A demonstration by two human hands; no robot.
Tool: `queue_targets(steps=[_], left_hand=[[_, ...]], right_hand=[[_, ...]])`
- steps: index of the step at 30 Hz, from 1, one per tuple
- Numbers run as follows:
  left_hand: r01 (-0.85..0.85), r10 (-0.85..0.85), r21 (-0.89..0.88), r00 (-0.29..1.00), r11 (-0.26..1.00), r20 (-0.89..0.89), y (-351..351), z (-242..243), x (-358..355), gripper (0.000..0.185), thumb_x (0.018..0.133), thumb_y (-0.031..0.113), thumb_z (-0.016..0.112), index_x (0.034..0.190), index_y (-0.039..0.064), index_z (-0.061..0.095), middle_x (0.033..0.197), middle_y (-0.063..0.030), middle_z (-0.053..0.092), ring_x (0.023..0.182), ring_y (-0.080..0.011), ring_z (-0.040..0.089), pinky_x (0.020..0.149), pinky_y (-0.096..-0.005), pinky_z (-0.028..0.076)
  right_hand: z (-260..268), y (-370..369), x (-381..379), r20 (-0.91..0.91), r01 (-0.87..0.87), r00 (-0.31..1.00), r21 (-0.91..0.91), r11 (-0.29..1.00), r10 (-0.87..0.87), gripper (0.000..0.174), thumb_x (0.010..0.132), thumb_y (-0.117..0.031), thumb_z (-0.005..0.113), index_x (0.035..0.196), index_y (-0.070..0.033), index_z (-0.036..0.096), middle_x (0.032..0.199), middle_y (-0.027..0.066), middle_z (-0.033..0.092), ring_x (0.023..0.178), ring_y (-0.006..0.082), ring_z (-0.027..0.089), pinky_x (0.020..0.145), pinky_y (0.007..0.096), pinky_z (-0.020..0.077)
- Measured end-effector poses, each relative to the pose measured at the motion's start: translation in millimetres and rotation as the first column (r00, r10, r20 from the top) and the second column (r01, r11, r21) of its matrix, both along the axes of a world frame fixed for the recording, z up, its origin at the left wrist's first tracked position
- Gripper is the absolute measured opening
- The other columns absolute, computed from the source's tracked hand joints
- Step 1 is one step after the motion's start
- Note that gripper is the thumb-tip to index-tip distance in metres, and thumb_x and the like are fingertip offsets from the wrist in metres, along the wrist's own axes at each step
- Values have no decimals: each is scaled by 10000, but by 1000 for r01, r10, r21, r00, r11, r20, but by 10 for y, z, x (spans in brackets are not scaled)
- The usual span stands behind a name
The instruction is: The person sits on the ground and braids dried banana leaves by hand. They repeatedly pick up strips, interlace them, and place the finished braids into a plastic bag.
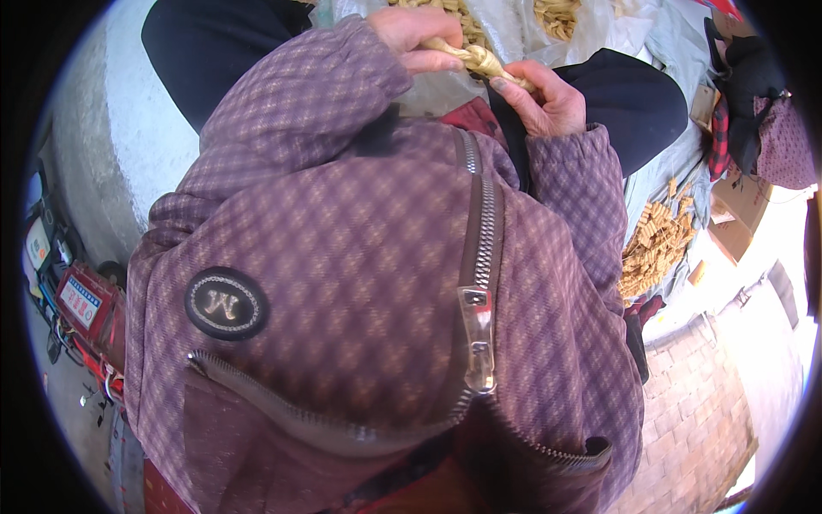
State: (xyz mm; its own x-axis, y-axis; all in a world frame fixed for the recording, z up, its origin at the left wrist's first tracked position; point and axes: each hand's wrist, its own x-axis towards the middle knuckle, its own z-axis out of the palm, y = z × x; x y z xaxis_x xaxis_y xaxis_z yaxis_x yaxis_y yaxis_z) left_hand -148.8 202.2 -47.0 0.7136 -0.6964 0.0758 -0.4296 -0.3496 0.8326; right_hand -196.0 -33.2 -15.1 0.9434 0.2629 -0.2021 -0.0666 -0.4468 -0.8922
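A pale yellow, straw-like bundle is stretched between my two hands, thicker in the middle where strands wrap around it. My left hand pinches its narrower left end between thumb and fingers. At the other end, my right hand grips it, thumb on top and fingers curled behind. Just beyond the hands, a translucent plastic bag or sheet holds more yellow folded pieces. Both hands are above my lap, between my bent legs in dark trousers.
On the right, a heap of yellow folded strips lies on plastic sheeting beside an open cardboard box. Another person's dark-clothed body part shows at the upper right. A red vehicle stands at the left. Brick paving lies lower right.
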Motion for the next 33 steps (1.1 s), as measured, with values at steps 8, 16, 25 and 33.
queue_targets(steps=[8, 16, 25, 33], left_hand=[[217, -277, 184, 859, 959, 430, 176, 416, 32, 192, 811, 240, 599, 784, 68, 519, 702, -85, 470, 628, -279, 519, 538, -369, 409], [306, -388, 247, 806, 919, 446, 151, 548, 3, 209, 754, 256, 657, 816, 79, 563, 715, -60, 507, 673, -259, 529, 606, -344, 412], [197, -206, 95, 974, 976, 91, -179, 488, -69, 316, 793, 294, 620, 1011, 89, 519, 852, -95, 540, 820, -280, 549, 690, -346, 429], [241, -241, 40, 971, 970, -1, -116, 696, -143, 187, 850, 282, 571, 808, 106, 528, 642, -72, 504, 561, -288, 541, 481, -356, 411]], right_hand=[[595, -132, 28, 123, -356, 916, -190, 915, 382, 120, 815, -139, 617, 837, -22, 620, 709, 107, 561, 618, 238, 564, 558, 294, 448], [1010, -270, -144, -139, -267, 957, -78, 961, 255, 125, 827, -110, 605, 801, 12, 616, 643, 63, 554, 570, 137, 534, 528, 257, 416], [691, 55, 53, 11, -293, 954, -191, 937, 301, 149, 806, -166, 635, 849, -25, 617, 657, 93, 557, 554, 181, 527, 532, 284, 425], [943, -100, 170, -44, -481, 877, -66, 874, 479, 119, 836, -90, 596, 865, 25, 604, 658, 60, 535, 601, 97, 492, 557, 229, 405]])
